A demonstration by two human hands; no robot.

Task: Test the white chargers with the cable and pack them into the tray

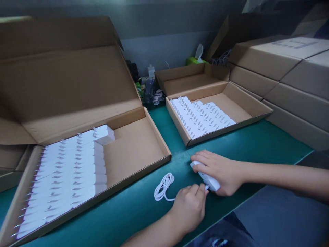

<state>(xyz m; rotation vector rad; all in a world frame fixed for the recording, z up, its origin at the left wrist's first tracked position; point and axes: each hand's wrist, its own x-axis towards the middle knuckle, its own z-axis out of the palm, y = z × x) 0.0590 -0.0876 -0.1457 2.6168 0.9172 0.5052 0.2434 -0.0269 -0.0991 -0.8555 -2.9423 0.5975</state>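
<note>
My right hand (222, 171) is wrapped over a white block-shaped device (212, 181), which rests on or just above the green table. Pinched between the fingers of my left hand (190, 204) is the end of a white cable (163, 188), held against the near end of the device. The rest of that cable lies loosely coiled on the table, left of my hands. The cable's tip is mostly covered by my fingers, so how far it sits in the device cannot be made out.
An open cardboard box (156, 137) on the left holds rows of white blocks (64, 171) with small metal prongs. Another open box (189, 139) behind my hands holds similar blocks. Closed cartons (290, 79) are stacked at right. A green tissue pack (194, 61) stands behind.
</note>
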